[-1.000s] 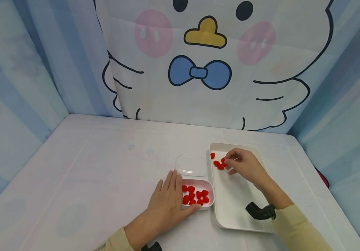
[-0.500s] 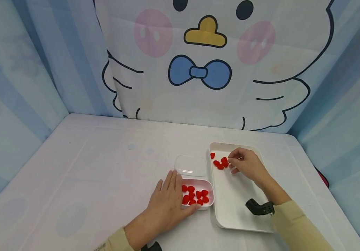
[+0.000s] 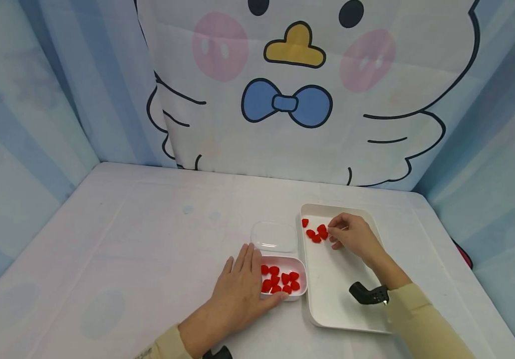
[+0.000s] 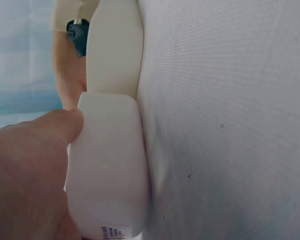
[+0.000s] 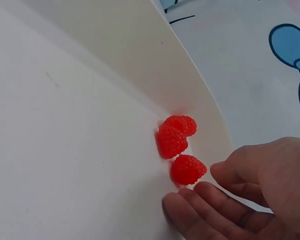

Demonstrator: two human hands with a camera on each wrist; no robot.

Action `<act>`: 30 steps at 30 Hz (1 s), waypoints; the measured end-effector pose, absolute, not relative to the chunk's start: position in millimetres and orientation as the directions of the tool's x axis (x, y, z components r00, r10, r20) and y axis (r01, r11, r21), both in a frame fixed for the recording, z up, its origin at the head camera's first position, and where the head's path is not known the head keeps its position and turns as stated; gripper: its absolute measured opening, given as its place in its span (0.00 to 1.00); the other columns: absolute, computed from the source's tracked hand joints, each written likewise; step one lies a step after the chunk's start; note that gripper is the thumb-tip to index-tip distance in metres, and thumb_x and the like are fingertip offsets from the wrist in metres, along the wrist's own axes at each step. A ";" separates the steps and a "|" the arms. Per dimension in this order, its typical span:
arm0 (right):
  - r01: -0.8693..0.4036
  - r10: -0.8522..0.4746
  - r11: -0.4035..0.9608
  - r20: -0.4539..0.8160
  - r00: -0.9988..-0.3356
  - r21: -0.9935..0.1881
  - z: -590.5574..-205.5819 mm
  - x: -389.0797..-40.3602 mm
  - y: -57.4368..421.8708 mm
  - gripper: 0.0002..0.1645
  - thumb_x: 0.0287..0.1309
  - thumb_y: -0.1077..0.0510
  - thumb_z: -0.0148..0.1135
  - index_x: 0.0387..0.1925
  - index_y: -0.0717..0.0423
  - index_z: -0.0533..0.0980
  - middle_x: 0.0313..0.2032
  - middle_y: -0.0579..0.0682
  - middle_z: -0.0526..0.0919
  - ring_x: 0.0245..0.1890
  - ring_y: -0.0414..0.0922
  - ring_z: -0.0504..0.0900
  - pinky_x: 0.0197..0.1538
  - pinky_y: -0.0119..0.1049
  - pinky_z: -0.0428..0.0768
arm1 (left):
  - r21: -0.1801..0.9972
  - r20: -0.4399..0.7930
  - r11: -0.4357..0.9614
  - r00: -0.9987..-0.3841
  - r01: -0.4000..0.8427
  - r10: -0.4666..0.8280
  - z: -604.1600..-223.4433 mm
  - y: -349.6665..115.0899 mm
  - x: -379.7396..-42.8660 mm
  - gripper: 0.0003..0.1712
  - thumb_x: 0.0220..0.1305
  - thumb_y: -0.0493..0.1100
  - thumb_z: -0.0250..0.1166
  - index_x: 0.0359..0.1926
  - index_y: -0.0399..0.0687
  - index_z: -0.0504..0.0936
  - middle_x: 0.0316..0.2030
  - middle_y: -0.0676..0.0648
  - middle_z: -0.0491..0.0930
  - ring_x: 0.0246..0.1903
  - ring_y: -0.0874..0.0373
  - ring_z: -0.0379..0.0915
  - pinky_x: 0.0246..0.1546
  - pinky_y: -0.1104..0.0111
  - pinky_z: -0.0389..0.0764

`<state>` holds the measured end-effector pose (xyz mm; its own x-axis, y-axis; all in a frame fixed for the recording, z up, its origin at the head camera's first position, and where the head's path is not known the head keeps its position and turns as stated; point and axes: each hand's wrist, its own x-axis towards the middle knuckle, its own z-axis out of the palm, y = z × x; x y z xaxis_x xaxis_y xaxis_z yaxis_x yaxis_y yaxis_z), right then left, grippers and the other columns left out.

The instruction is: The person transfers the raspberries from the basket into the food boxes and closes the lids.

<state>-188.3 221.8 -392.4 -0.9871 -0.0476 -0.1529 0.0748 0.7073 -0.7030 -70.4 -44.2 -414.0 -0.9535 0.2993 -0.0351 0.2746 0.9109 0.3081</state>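
My left hand (image 3: 238, 289) lies against the left side of a small pink box (image 3: 284, 262), its fingers straight and the thumb at the near rim. Several red raspberries (image 3: 285, 278) lie inside that box. In the left wrist view the thumb (image 4: 65, 125) touches the top edge of the box's white outer wall (image 4: 110, 165). Over the far part of a white tray (image 3: 338, 304), my right hand (image 3: 352, 237) has its fingertips just beside a cluster of raspberries (image 3: 316, 239). The right wrist view has thumb and fingers apart around one raspberry (image 5: 188, 170), not closed on it.
A clear plastic lid (image 3: 274, 237) lies behind the pink box, left of the tray. One raspberry (image 3: 305, 223) sits apart near the tray's far left corner. The tray has a raised wall (image 5: 190, 75). A printed cloth (image 3: 284, 149) hangs behind the table.
My right hand has drawn slightly right, off the raspberry cluster, so more of the berries show. The left hand and the box stay in place.
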 end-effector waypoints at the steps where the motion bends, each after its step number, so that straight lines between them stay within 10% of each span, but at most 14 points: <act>1: 0.077 -0.045 0.710 -0.155 -0.987 -0.700 -392.9 -188.7 221.6 0.13 0.68 0.60 0.58 0.48 0.65 0.74 0.41 0.62 0.82 0.29 0.43 0.83 0.38 0.33 0.86 | 0.309 -0.035 0.911 -0.954 0.274 0.299 -414.1 -44.2 -70.5 0.61 0.55 0.75 0.61 0.74 0.37 0.54 0.74 0.37 0.59 0.74 0.41 0.53 0.69 0.43 0.64; 30: 0.120 -0.029 0.739 -0.209 -0.977 -0.663 -396.6 -190.3 215.6 0.16 0.63 0.60 0.63 0.50 0.63 0.73 0.43 0.61 0.81 0.31 0.45 0.79 0.38 0.31 0.85 | 0.303 -0.025 0.910 -0.952 0.284 0.305 -414.3 -45.3 -70.3 0.61 0.56 0.76 0.58 0.74 0.37 0.55 0.74 0.37 0.59 0.74 0.41 0.53 0.68 0.43 0.65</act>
